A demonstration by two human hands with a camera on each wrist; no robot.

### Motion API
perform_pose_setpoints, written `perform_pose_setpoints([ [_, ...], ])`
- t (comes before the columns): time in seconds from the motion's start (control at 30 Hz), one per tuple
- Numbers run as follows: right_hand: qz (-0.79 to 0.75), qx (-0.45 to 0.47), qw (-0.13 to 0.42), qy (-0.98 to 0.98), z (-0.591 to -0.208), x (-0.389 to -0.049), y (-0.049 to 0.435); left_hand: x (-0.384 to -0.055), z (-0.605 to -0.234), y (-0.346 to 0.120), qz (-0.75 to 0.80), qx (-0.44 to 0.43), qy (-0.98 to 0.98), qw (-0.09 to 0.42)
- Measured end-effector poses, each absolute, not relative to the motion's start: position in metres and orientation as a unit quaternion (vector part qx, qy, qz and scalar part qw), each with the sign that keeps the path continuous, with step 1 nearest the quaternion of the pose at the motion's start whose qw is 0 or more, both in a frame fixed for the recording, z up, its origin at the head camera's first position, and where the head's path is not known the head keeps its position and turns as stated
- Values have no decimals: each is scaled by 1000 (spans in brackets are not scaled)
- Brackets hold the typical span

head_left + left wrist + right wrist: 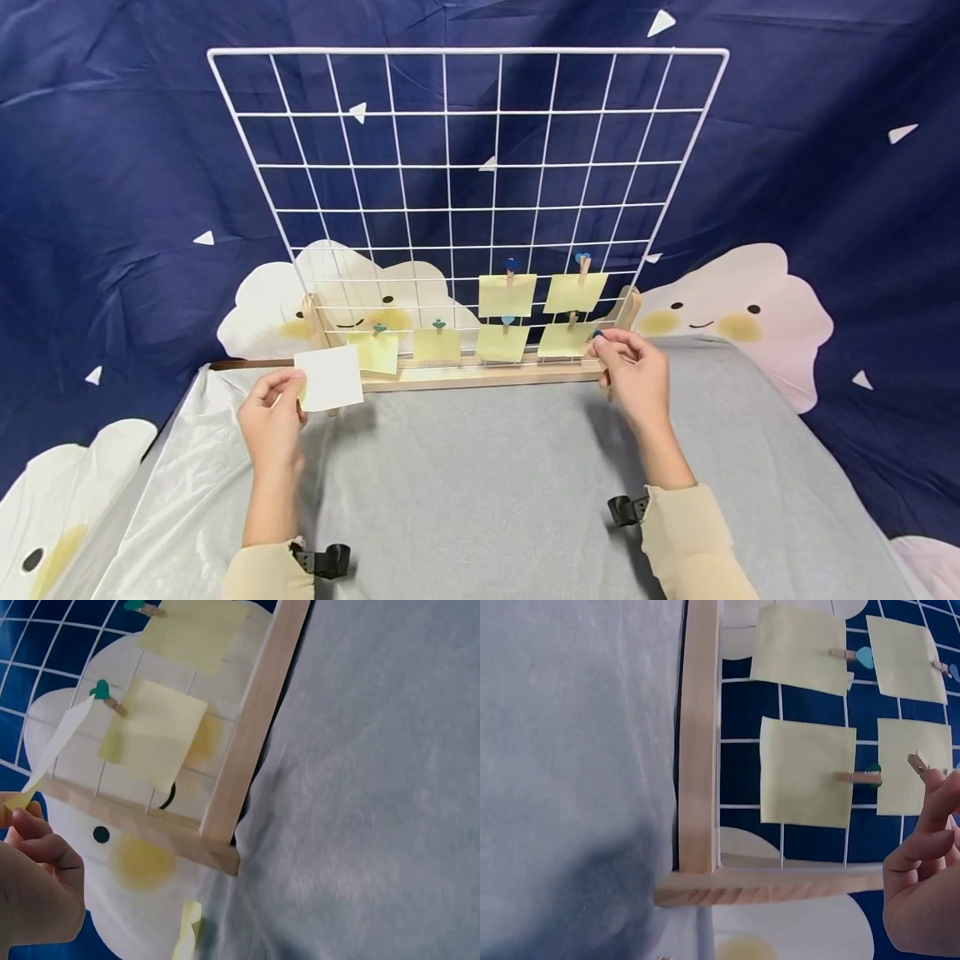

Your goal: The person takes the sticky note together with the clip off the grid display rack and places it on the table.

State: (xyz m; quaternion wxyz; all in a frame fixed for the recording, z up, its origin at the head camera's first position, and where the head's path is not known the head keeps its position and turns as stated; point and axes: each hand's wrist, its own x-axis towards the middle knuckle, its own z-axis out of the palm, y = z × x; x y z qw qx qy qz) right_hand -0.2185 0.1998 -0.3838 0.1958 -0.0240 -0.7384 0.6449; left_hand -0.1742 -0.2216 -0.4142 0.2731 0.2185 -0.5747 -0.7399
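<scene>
My left hand (272, 421) pinches a sticky note (332, 379) by its edge, left of the frame's lower corner. The note's pale side faces the head view; its yellow shows at the thumb. With thumb and fingers, my right hand (639, 379) pinches a small wooden clothespin (917, 762) with a blue head, close to the grid's lower right. Several yellow notes hang clipped on the white wire grid (468, 52). One is a lower left note (154, 727) under a green heart clothespin (101, 690); another is a lower right note (808, 776).
The grid stands in a wooden base (480, 377) at the back of a table with a grey cloth (480, 483). Behind it hangs a dark blue curtain (112, 167) with cloud faces. A small yellow paper piece (187, 930) shows beside the base in the left wrist view.
</scene>
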Motion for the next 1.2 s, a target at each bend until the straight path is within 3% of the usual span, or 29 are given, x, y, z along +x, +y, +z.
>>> perform_pose_setpoints([
  [0.63,649,-112,201,-725,-399,-210,237,-163,-431,-248,-755,232,-539,292],
  [1.2,630,-149,143,-749,-423,-206,258,-154,-449,-268,-742,260,-530,318],
])
